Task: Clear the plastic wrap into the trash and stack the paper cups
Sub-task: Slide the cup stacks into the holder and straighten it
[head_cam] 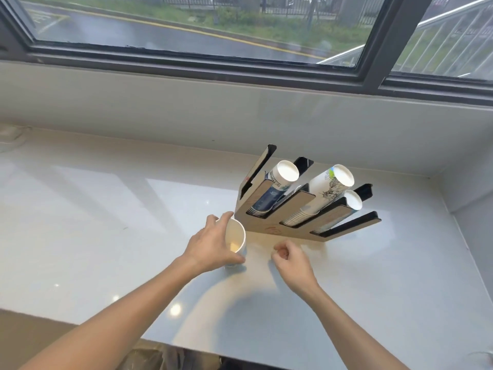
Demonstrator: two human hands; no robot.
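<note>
A white paper cup (235,237) stands upright on the white counter (106,209), mouth up, and my left hand (213,244) is wrapped around its left side. Just right of it, my right hand (292,259) hovers over the counter with fingers curled in and nothing visible in them. Behind the hands stands a cardboard and black cup holder (269,225) with several slots. It holds a blue-printed cup stack (277,188), a taller white stack with line drawings (328,188) and a low white stack (352,200). No plastic wrap is clearly in view.
A wall and a dark-framed window (240,57) run behind the counter. The counter's front edge (186,340) is near my arms, with crumpled material (149,356) below it. A side wall (474,222) closes the counter at the right.
</note>
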